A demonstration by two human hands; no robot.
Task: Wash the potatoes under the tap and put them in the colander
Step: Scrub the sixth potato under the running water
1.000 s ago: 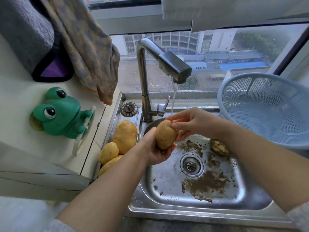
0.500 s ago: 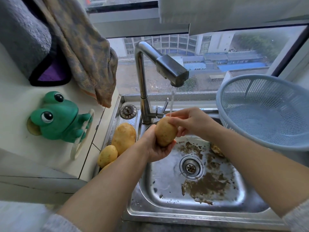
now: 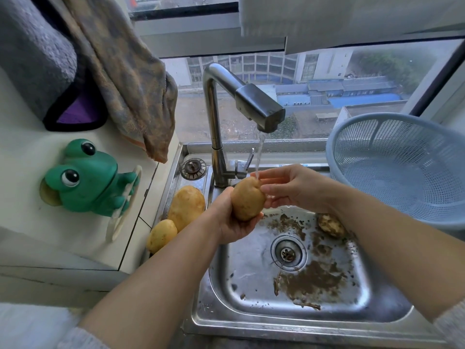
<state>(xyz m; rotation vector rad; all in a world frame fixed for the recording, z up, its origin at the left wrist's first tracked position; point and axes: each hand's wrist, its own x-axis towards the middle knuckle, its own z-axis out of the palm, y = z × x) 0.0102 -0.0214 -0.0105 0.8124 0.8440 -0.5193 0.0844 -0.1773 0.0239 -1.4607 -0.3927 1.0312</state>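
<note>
Since the previous frame the right hand (image 3: 294,188) has slid from the top of the potato (image 3: 247,199) to its right side, and water (image 3: 259,157) from the tap (image 3: 259,107) now strikes the potato's upper end. The left hand (image 3: 232,222) cups the potato from below, fingers curled round it; the right-hand fingers curl against its flank. It is held above the sink (image 3: 251,273). Two potatoes (image 3: 186,206) lie on the ledge at left; a muddy potato (image 3: 329,225) lies in the basin. The colander (image 3: 402,172) stands at right.
</note>
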